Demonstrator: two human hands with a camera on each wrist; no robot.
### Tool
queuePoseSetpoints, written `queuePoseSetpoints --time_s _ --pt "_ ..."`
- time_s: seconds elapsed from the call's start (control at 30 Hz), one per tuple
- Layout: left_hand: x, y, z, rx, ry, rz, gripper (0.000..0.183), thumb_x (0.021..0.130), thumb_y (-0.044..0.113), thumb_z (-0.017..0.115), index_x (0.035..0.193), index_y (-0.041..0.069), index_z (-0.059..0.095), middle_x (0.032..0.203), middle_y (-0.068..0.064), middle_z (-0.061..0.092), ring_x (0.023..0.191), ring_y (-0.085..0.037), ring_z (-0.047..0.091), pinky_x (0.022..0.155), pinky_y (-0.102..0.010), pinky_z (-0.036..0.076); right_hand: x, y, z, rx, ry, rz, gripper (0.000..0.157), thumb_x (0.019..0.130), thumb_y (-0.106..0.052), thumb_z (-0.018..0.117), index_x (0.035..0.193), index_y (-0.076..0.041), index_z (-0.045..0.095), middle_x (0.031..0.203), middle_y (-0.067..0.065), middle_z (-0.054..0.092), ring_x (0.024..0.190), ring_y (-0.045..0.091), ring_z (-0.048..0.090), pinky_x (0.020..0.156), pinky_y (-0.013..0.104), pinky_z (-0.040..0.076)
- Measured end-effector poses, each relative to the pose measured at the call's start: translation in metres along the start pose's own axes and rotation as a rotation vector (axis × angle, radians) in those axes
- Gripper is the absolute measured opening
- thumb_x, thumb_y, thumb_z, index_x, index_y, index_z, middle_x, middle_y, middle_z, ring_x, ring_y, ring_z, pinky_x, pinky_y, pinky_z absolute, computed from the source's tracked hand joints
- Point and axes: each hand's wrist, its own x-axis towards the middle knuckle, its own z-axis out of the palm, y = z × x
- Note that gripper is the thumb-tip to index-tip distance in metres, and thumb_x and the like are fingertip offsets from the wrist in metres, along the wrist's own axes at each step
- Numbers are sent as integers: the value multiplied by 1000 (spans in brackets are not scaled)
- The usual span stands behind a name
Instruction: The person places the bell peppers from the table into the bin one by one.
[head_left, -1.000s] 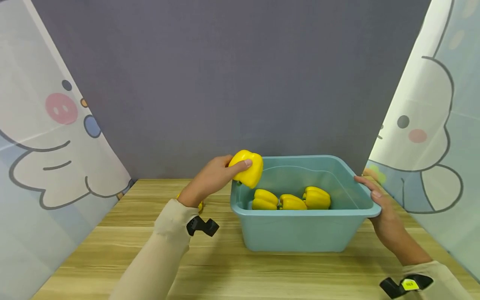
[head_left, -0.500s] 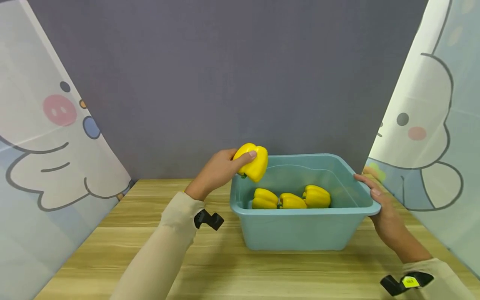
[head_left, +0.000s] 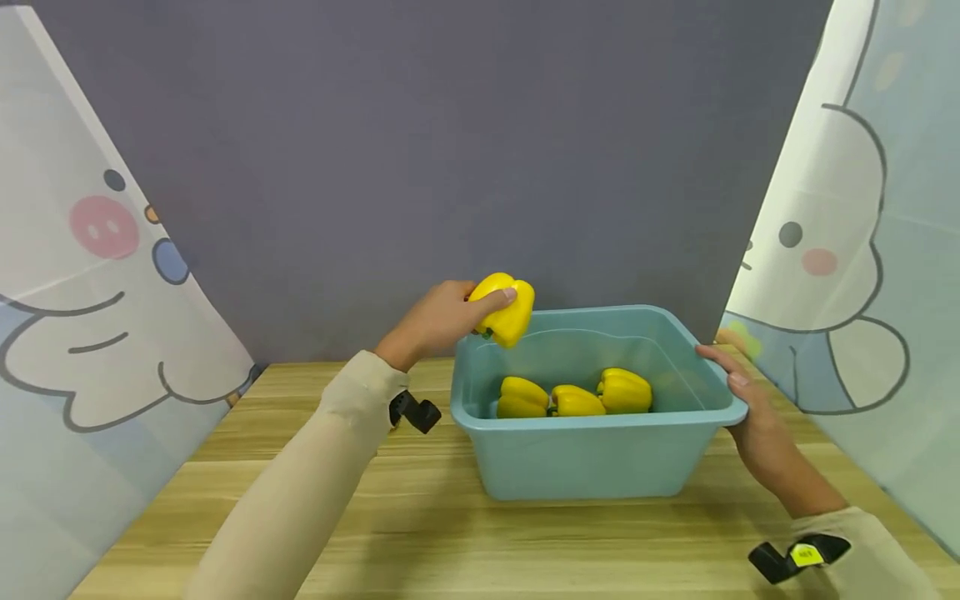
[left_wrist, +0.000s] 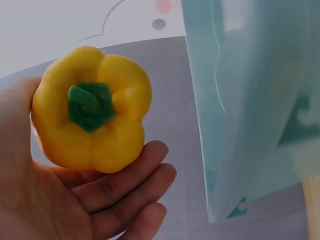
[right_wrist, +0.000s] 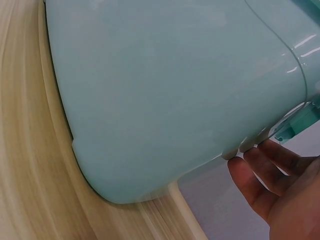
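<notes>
My left hand (head_left: 442, 315) holds a yellow bell pepper (head_left: 510, 312) by the bin's left rim, its green stem downward. In the left wrist view the pepper (left_wrist: 95, 112) shows its stem end, with the fingers curled beneath it. A light blue-green plastic bin (head_left: 577, 458) stands on the table. Inside lie three yellow bell peppers: one on the left (head_left: 522, 398), one in the middle (head_left: 577, 402) and one on the right (head_left: 626, 391). At the bin's right end my right hand (head_left: 761, 425) grips the rim, its fingertips (right_wrist: 242, 167) against the outer wall.
The wood-grain table (head_left: 292, 433) extends left and in front of the bin. A grey panel (head_left: 390, 167) rises behind it. Cartoon-printed sheets (head_left: 97, 333) line both sides. A small yellow bit barely shows behind the left wrist's black camera (head_left: 414, 412).
My left hand has risen slightly and moved a little right with the bell pepper. The right hand keeps its place on the bin's rim. The head view has shifted slightly.
</notes>
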Motion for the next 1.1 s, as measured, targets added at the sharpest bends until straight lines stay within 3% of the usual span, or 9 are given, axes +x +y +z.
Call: queuePoseSetpoints --time_s 0.23,0.4,0.63,0.87,1.1 --pt "11 8 -4 145 -66 -54 64 87 76 50 93 15 66 89 -5 68 83 -26 63 72 -38 48 1 0 1 -15 -1 -21 52 108 -32 19 155 -15 36 141 -1 41 109 16 46 80 27 40" --pt "17 17 -2 219 -129 -32 64 89 77 47 91 16 66 86 -4 67 83 -29 64 69 -38 47 0 -1 0 -18 -6 -24 52 108 -31 19 156 -15 35 141 -1 41 110 16 46 81 26 40" --pt "24 26 -1 211 -189 -27 63 88 76 50 90 15 67 84 -3 68 77 -23 62 75 -42 51 -1 -2 -1 -16 -2 -25 53 108 -32 18 156 -14 34 140 0 42 110 16 46 81 26 39" --pt "31 30 4 178 -236 -53 62 87 75 54 97 15 67 95 -6 70 83 -21 64 85 -46 52 -2 -3 0 -11 6 -17 53 108 -31 18 156 -15 35 138 1 43 108 16 46 81 27 39" --pt "32 35 7 209 -269 -77 59 85 72 59 98 15 66 93 -3 68 81 -19 61 73 -34 49 -1 -4 2 -2 11 -10 54 108 -33 19 156 -14 35 138 0 44 108 16 46 81 27 39"
